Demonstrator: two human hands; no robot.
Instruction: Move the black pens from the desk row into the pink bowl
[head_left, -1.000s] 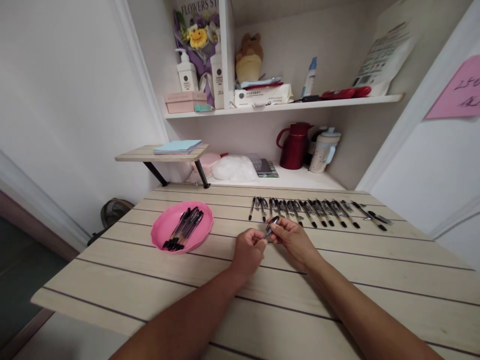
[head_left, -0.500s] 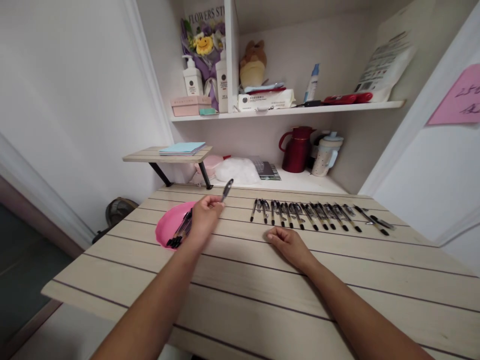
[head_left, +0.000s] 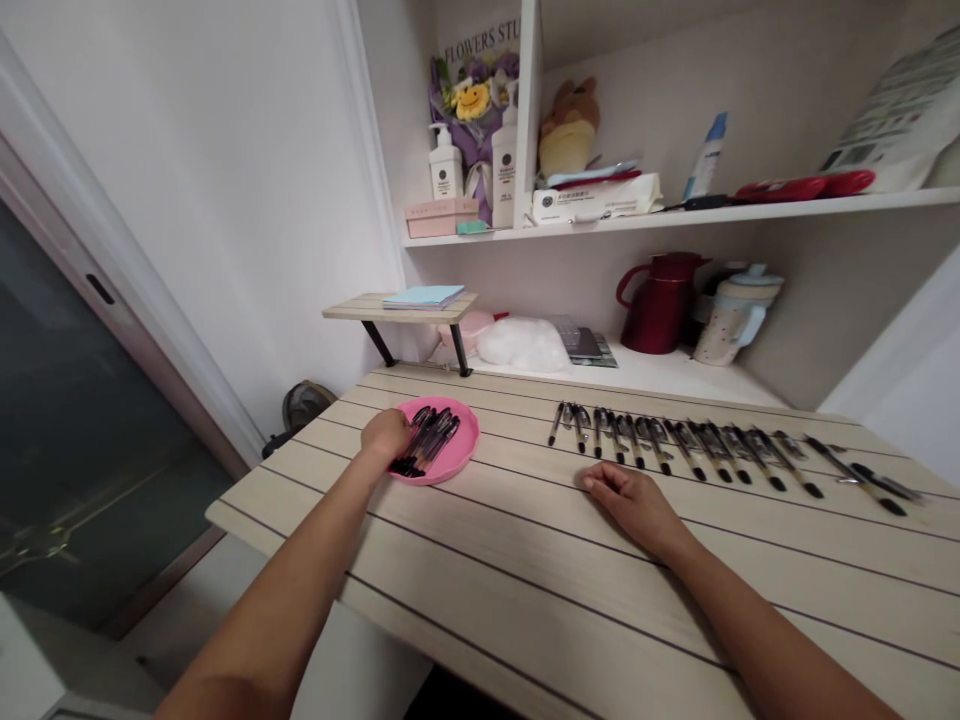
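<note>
– Pale plank table (head_left: 525, 570) under the wall shelves: what is different from a moment ago?
– The left hand (head_left: 385, 433). Half a second back it held one pen up in the air. Now it is down at the near rim of the pink dish (head_left: 466, 452), toward the table's far left corner, with its fingers on the pile of pens (head_left: 427, 440) there.
– Has it let go?
– I cannot tell; the fingers curl over the pile and hide that pen.
– And the other?
– The right hand (head_left: 634, 497) lies on the table, fingers curled narrow and holding nothing, just short of the row of pens (head_left: 675, 442) along the far edge. I judge the pile is one pen richer, and the row lies untouched.
</note>
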